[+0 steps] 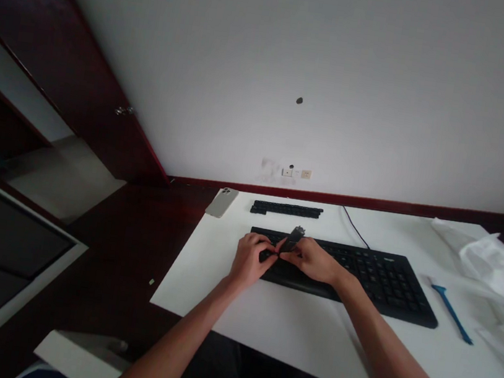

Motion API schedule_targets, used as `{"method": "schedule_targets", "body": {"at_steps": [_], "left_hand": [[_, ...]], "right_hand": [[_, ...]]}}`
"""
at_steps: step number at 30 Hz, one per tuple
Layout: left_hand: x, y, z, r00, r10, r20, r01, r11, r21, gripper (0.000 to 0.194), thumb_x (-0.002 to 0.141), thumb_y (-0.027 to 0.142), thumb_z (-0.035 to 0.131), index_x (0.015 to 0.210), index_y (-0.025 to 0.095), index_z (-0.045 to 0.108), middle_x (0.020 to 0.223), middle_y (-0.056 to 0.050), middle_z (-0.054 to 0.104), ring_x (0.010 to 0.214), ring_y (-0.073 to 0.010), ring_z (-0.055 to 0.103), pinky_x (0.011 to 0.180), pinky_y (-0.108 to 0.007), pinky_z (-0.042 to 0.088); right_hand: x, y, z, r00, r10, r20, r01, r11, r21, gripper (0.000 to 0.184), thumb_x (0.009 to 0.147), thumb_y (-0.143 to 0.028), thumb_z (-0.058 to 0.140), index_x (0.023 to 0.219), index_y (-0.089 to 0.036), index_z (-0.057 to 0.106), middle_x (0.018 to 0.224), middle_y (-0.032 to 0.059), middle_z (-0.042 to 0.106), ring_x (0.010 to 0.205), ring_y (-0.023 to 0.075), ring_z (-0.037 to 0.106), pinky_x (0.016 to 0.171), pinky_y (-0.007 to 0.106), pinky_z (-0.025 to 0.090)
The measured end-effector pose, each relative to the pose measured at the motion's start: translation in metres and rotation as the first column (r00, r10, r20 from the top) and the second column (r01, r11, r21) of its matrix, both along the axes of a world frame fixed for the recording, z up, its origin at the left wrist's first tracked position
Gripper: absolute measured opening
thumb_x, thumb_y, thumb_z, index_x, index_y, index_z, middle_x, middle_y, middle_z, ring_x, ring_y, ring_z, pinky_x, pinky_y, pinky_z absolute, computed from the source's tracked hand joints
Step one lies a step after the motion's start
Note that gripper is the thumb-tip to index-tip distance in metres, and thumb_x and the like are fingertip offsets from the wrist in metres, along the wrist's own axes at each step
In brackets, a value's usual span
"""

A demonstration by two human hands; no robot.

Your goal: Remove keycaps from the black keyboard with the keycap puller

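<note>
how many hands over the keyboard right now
2: the left hand over the left end of the keyboard, and the right hand just beside it, holding a small dark piece. No others in view.

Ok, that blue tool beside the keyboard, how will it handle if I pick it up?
The blue tool looks slim, so probably light, and slightly springy if plastic. Lying on the smooth white table, it would likely slide or swivel when nudged.

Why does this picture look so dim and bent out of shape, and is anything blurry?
In the head view, the white desk looks skewed, as a wide-angle lens would make it; the corners fall dark, the wall looks dull grey, and the black keyboard is too soft to read its keys.
</note>
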State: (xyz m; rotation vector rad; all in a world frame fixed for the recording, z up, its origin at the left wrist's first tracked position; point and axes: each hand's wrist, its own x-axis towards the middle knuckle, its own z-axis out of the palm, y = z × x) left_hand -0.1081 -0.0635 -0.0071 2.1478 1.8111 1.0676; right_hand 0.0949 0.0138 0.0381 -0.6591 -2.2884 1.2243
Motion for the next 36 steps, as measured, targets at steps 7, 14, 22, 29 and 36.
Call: {"method": "schedule_targets", "body": {"at_steps": [7, 14, 22, 29, 36], "left_hand": [[-0.003, -0.001, 0.004, 0.999, -0.038, -0.012, 0.037, 0.998, -0.045, 0.011, 0.085, 0.031, 0.080, 0.095, 0.029, 0.077, 0.110, -0.003, 0.069, 0.113, -0.0254, 0.059, 0.102, -0.046, 0.045], [-0.007, 0.000, 0.008, 0.998, -0.062, 0.031, 0.063, 0.998, -0.005, 0.021, 0.084, 0.026, 0.080, 0.104, 0.028, 0.076, 0.115, -0.004, 0.067, 0.113, -0.0234, 0.058, 0.101, -0.042, 0.046], [-0.014, 0.005, 0.010, 0.993, -0.097, -0.063, 0.094, 0.995, -0.045, 0.013, 0.085, 0.028, 0.080, 0.098, 0.030, 0.080, 0.112, -0.003, 0.069, 0.112, -0.0245, 0.058, 0.100, -0.044, 0.044], [-0.016, 0.017, 0.014, 0.992, -0.102, -0.071, 0.096, 0.992, -0.088, 0.008, 0.089, 0.030, 0.077, 0.097, 0.030, 0.080, 0.092, -0.001, 0.068, 0.094, -0.0206, 0.059, 0.087, -0.037, 0.044], [-0.033, 0.070, 0.019, 0.970, 0.072, -0.232, -0.084, 0.996, -0.043, 0.008, 0.092, 0.022, 0.069, 0.091, 0.026, 0.076, 0.081, -0.002, 0.063, 0.086, -0.0212, 0.056, 0.081, -0.034, 0.043]], "right_hand": [[0.009, 0.012, -0.012, 0.994, -0.112, 0.008, 0.112, 0.987, -0.119, 0.031, 0.091, -0.044, 0.065, 0.101, -0.018, 0.077, 0.065, -0.0017, 0.066, 0.056, 0.0149, 0.055, 0.056, 0.029, 0.044], [0.011, 0.027, -0.032, 0.930, -0.344, -0.128, 0.321, 0.932, -0.170, 0.034, 0.089, -0.045, 0.069, 0.106, -0.017, 0.076, 0.102, 0.0081, 0.079, 0.097, 0.0273, 0.073, 0.093, 0.040, 0.056], [0.011, 0.034, -0.044, 0.901, -0.415, -0.125, 0.394, 0.905, -0.160, 0.033, 0.089, -0.045, 0.069, 0.107, -0.019, 0.076, 0.104, 0.0082, 0.080, 0.098, 0.0283, 0.074, 0.095, 0.043, 0.057], [0.011, 0.033, -0.042, 0.902, -0.417, -0.114, 0.402, 0.906, -0.132, 0.032, 0.090, -0.044, 0.068, 0.107, -0.019, 0.077, 0.104, 0.0079, 0.080, 0.096, 0.0276, 0.074, 0.094, 0.042, 0.057], [0.010, 0.036, -0.045, 0.885, -0.435, -0.165, 0.411, 0.897, -0.162, 0.033, 0.090, -0.045, 0.067, 0.107, -0.018, 0.076, 0.100, 0.0080, 0.079, 0.085, 0.0246, 0.073, 0.083, 0.039, 0.059]]}}
